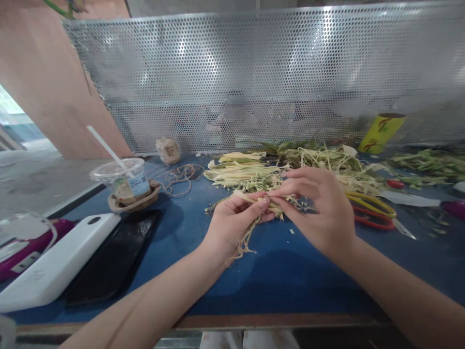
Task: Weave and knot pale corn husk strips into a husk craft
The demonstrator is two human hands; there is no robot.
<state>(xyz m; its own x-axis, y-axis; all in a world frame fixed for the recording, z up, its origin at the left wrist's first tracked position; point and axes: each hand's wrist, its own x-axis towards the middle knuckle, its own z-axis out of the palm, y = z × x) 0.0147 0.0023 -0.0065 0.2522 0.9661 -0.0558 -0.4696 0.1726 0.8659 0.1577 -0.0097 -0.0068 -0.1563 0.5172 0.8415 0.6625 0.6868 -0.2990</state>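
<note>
My left hand [236, 218] is closed round a pale dried plant strand [245, 196], with ragged ends [244, 247] trailing below the palm. My right hand [316, 203] meets it at the fingertips, thumb and forefinger pinched on the same plant piece; other fingers are bent above. Just beyond the hands lies a row of pale yellow-green dried leaves [240, 169] on the blue table [276, 286]. Small greenish flower-like bits [261, 182] lie in front of that row. A larger heap of dried stems and leaves [327, 162] sits behind my right hand.
Scissors with yellow and red handles [374, 206] and a knife [414, 198] lie at right. A yellow tube [381, 133] leans by the perforated metal screen [254, 72]. At left are twine [185, 174], a plastic cup [125, 182], a white power bank [61, 261] and a black phone [116, 259].
</note>
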